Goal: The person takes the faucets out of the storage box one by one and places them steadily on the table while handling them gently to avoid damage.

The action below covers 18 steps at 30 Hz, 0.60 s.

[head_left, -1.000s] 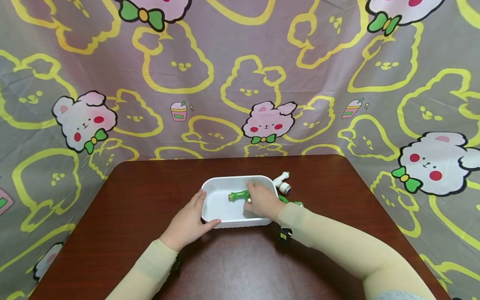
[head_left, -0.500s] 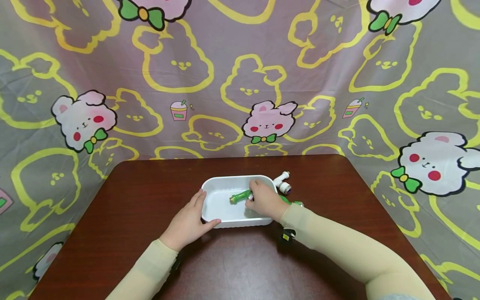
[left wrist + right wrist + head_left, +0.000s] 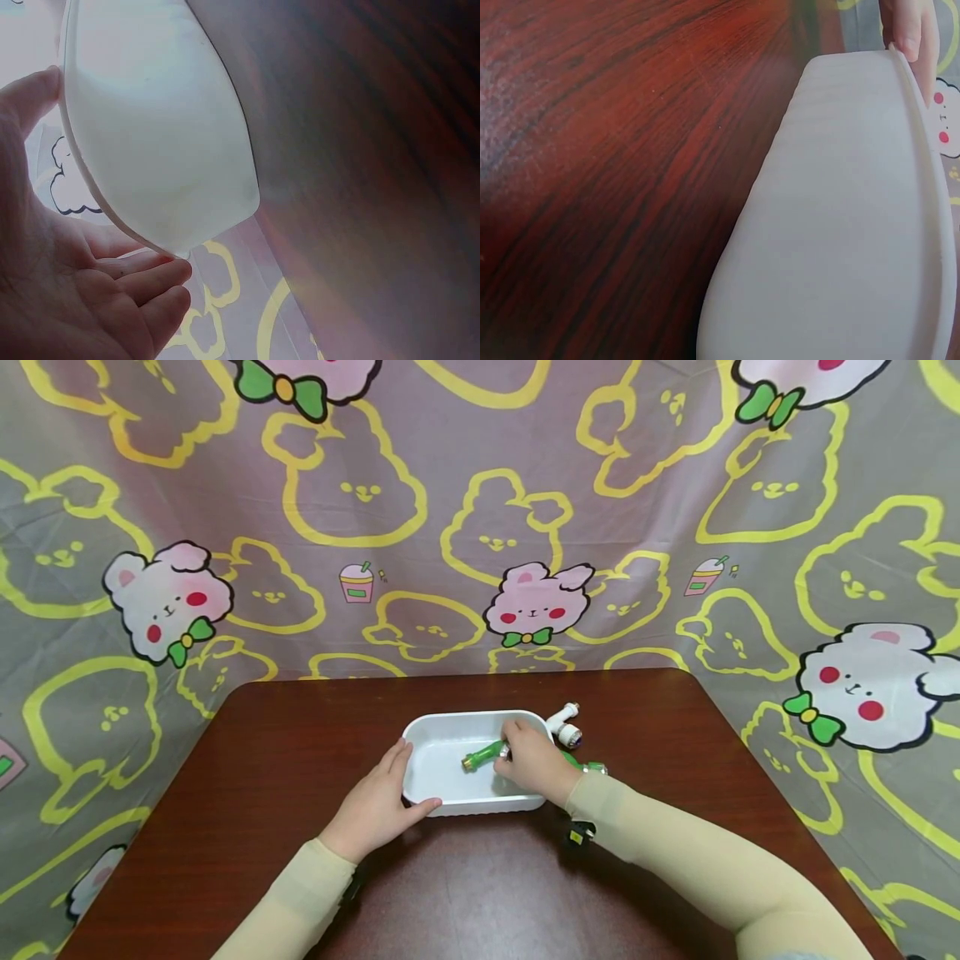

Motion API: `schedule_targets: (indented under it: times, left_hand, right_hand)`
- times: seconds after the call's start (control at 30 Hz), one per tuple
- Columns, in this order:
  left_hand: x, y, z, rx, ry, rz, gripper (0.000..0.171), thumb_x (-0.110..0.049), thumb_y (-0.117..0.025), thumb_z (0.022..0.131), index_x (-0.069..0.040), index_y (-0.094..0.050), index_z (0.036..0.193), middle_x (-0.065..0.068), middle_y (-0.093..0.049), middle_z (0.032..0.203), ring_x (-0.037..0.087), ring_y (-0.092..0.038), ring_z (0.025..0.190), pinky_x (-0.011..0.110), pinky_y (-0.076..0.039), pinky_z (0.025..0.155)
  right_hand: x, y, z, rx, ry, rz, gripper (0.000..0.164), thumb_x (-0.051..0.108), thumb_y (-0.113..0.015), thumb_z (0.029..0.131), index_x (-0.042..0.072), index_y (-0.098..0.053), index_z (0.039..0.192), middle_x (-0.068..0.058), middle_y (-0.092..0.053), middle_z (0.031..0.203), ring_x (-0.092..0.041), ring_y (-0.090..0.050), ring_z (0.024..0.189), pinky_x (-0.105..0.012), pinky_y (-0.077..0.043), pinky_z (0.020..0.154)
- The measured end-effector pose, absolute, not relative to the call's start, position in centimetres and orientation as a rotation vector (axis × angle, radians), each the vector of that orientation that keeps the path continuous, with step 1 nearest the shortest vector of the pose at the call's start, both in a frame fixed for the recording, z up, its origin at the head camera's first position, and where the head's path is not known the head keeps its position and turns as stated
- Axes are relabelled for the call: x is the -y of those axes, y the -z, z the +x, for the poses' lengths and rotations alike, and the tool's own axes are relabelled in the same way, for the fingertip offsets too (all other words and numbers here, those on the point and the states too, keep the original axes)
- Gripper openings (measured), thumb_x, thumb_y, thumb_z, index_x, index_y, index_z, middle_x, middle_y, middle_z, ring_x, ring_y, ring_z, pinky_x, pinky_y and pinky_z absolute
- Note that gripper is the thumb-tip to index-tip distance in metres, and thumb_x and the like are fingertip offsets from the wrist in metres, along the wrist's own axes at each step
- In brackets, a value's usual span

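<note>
A white rectangular plastic basin [image 3: 442, 772] stands on the table. My left hand [image 3: 375, 806] rests against its left end with fairly straight fingers and the thumb at the near rim. In the left wrist view, those fingers [image 3: 154, 281] touch the rim from outside. Inside the basin, my right hand [image 3: 534, 764] pinches a green tap [image 3: 482, 755] by its right part, which the fingers partly cover. The tap's brass threaded end points left, tilted toward the front. From the right wrist, only the basin's outer wall [image 3: 840, 202] shows, and the right hand is out of sight.
Beside the basin's far right corner lies a white tap-like fitting [image 3: 564, 725] with a brass tip. A second green fitting [image 3: 595, 768] with a shiny end lies right of the basin, partly behind the right wrist. A patterned cloth [image 3: 450, 543] surrounds the dark wooden table [image 3: 285, 743].
My right hand has shifted slightly right with the green tap. The tap's brass end has swung a little toward the front. My left hand and the basin stay in place.
</note>
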<state>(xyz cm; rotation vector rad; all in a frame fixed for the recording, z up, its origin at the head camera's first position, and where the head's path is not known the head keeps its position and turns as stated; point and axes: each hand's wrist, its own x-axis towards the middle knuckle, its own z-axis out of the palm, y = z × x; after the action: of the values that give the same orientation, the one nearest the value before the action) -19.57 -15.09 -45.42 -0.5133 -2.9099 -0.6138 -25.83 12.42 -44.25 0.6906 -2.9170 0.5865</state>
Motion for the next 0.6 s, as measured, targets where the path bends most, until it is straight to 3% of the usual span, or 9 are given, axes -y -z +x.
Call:
schedule_targets:
  times: [0.3,0.6]
  left_hand:
    - [15.14,45.53,-19.56,2.908,0.61,-0.508,0.103,-0.059,-0.076,0.087,0.009,-0.038,0.154,0.028,-0.036,0.162,0.042,-0.051,0.14,0.051,-0.051,0.106]
    - [15.18,45.5,-19.57,2.911,0.609,-0.51,0.104,-0.061,-0.075,0.086,0.008,-0.037,0.154,0.027,-0.036,0.162,0.042,-0.05,0.141,0.051,-0.05,0.107]
  right_hand:
    - [-12.51,44.25,-25.49,2.908,-0.633,0.659,0.029,0.014,-0.071,0.086,0.001,-0.059,0.108,-0.007,-0.058,0.095,-0.014,-0.052,0.071,-0.031,-0.049,0.067]
    - [-12.72,44.67,-25.47,2.813,-0.631,0.682,0.028,0.012,-0.072,0.083,0.001,-0.06,0.105,-0.007,-0.058,0.096,-0.014,-0.054,0.073,-0.03,-0.05,0.068]
